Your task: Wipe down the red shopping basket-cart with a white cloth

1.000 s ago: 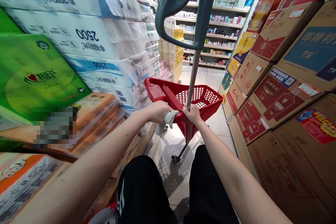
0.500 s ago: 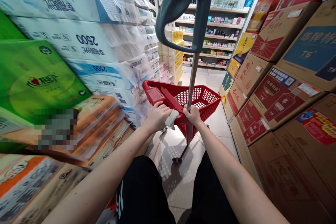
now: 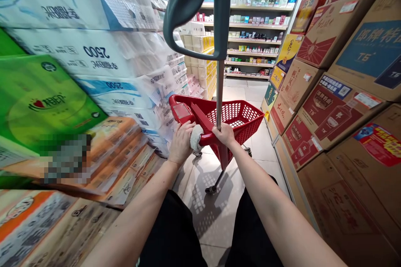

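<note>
A red rolling shopping basket (image 3: 247,110) stands tilted on its casters in front of my knees. Its metal pole rises to a grey looped handle (image 3: 222,21). My left hand (image 3: 182,142) is closed over the basket's near left rim, pressing a white cloth (image 3: 196,137) that wraps round the red bar. My right hand (image 3: 224,134) grips the foot of the pole where it meets the rim. Fingertips of the right hand are partly hidden behind the pole and rim.
Packs of toilet paper (image 3: 115,50) are stacked high along the left, with green tissue packs (image 3: 59,104) nearer me. Cartons (image 3: 347,104) form a wall on the right. Shelves of small goods (image 3: 253,41) stand across the aisle's far end, beyond the tiled floor (image 3: 216,233).
My left hand has slid left along the red rim, and the cloth now wraps round the bar. The pole and grey handle have shifted left in view; my right hand keeps its grip.
</note>
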`<action>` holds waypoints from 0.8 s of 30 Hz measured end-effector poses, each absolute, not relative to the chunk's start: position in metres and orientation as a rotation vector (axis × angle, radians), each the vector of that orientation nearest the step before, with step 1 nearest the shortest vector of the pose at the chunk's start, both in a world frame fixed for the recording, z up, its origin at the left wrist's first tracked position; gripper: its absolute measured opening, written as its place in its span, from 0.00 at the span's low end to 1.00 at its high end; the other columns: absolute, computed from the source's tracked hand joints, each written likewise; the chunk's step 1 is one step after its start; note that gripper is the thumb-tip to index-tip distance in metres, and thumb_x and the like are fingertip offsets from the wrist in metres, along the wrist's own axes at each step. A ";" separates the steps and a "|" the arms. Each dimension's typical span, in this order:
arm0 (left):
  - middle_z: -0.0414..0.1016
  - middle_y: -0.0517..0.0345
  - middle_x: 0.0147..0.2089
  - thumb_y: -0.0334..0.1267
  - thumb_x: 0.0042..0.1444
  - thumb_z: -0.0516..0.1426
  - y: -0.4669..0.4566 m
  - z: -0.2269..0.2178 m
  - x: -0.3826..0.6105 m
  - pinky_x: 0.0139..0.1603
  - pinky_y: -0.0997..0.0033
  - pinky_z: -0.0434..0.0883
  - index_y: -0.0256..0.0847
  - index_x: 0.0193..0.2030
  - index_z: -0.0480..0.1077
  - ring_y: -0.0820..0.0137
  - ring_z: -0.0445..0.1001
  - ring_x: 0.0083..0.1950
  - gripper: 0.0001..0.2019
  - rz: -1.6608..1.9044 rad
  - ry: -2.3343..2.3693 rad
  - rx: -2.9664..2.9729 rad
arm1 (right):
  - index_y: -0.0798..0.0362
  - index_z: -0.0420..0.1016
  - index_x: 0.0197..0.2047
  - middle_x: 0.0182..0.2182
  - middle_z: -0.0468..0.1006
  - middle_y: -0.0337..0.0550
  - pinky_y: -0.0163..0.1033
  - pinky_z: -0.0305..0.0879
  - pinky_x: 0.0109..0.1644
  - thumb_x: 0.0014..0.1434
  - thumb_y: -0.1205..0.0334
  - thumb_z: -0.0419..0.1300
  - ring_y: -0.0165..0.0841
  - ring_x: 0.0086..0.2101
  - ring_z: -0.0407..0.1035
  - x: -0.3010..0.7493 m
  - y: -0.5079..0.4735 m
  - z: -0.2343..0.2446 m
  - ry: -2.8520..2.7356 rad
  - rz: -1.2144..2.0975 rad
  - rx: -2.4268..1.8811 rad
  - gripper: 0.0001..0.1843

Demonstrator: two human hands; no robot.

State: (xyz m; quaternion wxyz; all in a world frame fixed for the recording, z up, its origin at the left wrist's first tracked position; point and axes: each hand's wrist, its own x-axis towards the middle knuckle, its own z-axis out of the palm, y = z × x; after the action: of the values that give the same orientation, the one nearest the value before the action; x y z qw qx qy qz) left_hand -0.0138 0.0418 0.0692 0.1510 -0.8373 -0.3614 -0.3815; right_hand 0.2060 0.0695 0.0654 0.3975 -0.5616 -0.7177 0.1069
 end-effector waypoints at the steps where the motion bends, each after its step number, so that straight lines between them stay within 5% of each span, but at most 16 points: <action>1: 0.70 0.46 0.62 0.36 0.60 0.54 0.040 0.070 -0.015 0.70 0.45 0.55 0.41 0.59 0.61 0.57 0.59 0.70 0.20 -1.093 -1.059 -2.417 | 0.51 0.65 0.25 0.24 0.70 0.37 0.34 0.50 0.31 0.59 0.56 0.53 0.30 0.27 0.63 0.204 0.070 0.065 -1.812 0.272 -1.422 0.13; 7: 0.60 0.46 0.70 0.35 0.63 0.51 0.024 0.080 -0.022 0.71 0.47 0.58 0.41 0.66 0.58 0.59 0.51 0.74 0.24 -1.127 -1.050 -2.612 | 0.51 0.64 0.24 0.24 0.69 0.37 0.34 0.49 0.30 0.58 0.57 0.54 0.29 0.25 0.62 0.206 0.065 0.064 -1.834 0.234 -1.448 0.13; 11: 0.66 0.50 0.67 0.39 0.63 0.52 0.034 0.100 -0.051 0.69 0.55 0.62 0.43 0.63 0.64 0.60 0.64 0.68 0.21 -1.051 -1.019 -2.744 | 0.51 0.64 0.24 0.24 0.70 0.38 0.34 0.49 0.30 0.58 0.58 0.53 0.29 0.26 0.63 0.211 0.058 0.065 -1.834 0.240 -1.440 0.13; 17: 0.76 0.49 0.54 0.34 0.54 0.52 0.064 0.115 -0.085 0.55 0.55 0.72 0.42 0.56 0.69 0.53 0.74 0.56 0.21 -1.063 -1.632 -2.239 | 0.51 0.63 0.23 0.25 0.71 0.39 0.33 0.52 0.31 0.57 0.57 0.53 0.30 0.28 0.65 0.212 0.053 0.062 -1.807 0.249 -1.432 0.13; 20: 0.74 0.43 0.55 0.33 0.52 0.52 0.061 0.107 -0.070 0.61 0.50 0.68 0.37 0.55 0.68 0.52 0.71 0.60 0.21 -1.028 -1.383 -2.403 | 0.51 0.62 0.23 0.24 0.70 0.38 0.33 0.52 0.31 0.57 0.56 0.54 0.30 0.26 0.64 0.212 0.053 0.062 -1.812 0.261 -1.429 0.13; 24: 0.65 0.42 0.66 0.34 0.51 0.53 0.045 0.107 -0.041 0.72 0.42 0.50 0.35 0.65 0.61 0.51 0.52 0.73 0.31 -0.761 -0.980 -2.755 | 0.51 0.61 0.22 0.23 0.68 0.37 0.33 0.50 0.30 0.58 0.55 0.53 0.29 0.26 0.62 0.215 0.053 0.063 -1.817 0.270 -1.439 0.15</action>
State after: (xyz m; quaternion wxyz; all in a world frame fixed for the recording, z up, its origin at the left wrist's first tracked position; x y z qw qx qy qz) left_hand -0.0413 0.0445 0.1065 0.0599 -0.9102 -0.3237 -0.2513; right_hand 0.2148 0.0526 0.0633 0.3930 -0.5670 -0.7161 0.1064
